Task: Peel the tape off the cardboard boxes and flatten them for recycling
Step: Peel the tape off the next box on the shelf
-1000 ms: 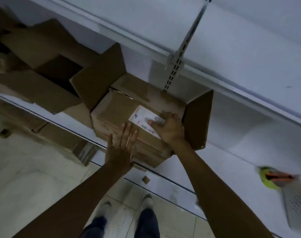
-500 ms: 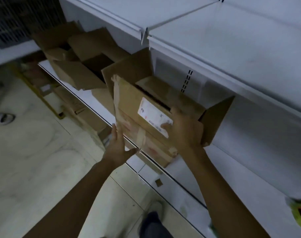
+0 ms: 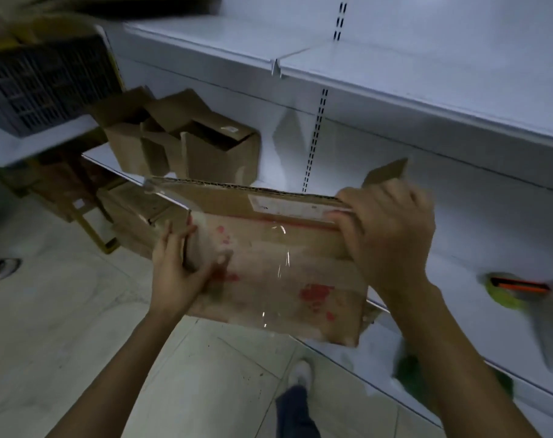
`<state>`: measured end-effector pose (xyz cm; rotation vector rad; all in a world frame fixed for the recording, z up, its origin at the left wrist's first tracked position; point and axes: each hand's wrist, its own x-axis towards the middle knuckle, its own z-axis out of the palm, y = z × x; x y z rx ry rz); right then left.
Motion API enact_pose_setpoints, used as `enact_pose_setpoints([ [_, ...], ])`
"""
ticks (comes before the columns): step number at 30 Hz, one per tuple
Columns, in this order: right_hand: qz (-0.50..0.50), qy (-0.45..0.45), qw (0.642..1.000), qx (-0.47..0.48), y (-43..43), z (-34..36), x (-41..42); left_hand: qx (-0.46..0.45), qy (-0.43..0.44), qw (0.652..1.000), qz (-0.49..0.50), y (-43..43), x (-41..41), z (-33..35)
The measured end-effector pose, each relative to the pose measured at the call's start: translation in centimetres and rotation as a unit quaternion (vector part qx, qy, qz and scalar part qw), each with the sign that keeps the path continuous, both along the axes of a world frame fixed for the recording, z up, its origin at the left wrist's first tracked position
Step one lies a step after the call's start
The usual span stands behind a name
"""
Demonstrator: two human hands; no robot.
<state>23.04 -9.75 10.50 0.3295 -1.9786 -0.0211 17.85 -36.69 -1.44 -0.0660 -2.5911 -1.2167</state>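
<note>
A brown cardboard box (image 3: 278,273) with red marks, clear tape and a white label hangs in the air in front of the shelf, its taped side facing me. My right hand (image 3: 385,235) grips its upper right edge, fingers curled over the top. My left hand (image 3: 177,267) holds the left edge, thumb on the front face and fingers behind. A loose strip of clear tape (image 3: 164,191) sticks out at the upper left corner.
Several open cardboard boxes (image 3: 186,140) stand on the white shelf (image 3: 458,254) behind. More cardboard lies under the shelf at left. A dark plastic crate (image 3: 44,80) sits at upper left. A green and orange tool (image 3: 515,287) lies on the shelf at right. My foot (image 3: 300,374) is below.
The box came off the shelf toward me and turned so its taped side faces me. Both hands now hold its edges; before, the left hand was open beside it.
</note>
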Motion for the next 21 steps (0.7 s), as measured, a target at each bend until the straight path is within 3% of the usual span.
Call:
enact_pose_setpoints([
  [4,0.059,0.006,0.998,-0.019,-3.0,6.2,2.1,0.049,0.040,0.997,0.054,-3.1,4.9,4.1],
  [8,0.085,-0.040,0.994,-0.052,-6.2,12.2,1.1,-0.045,0.135,0.985,0.095,-3.1,7.1,9.6],
  [12,0.103,-0.116,0.982,-0.110,-8.8,18.5,0.2,-0.133,0.111,0.980,0.095,-2.3,7.3,15.8],
  [14,0.104,-0.146,0.969,-0.168,-9.1,21.0,-0.3,-0.162,0.143,0.974,0.066,-2.5,7.4,18.4],
  [17,0.105,-0.163,0.950,-0.247,-8.9,24.8,-1.6,-0.264,0.182,0.947,0.013,-2.3,8.3,21.3],
  [21,0.091,-0.139,0.944,-0.286,-7.9,30.5,-2.1,-0.339,0.331,0.880,-0.017,-2.9,9.3,25.8],
])
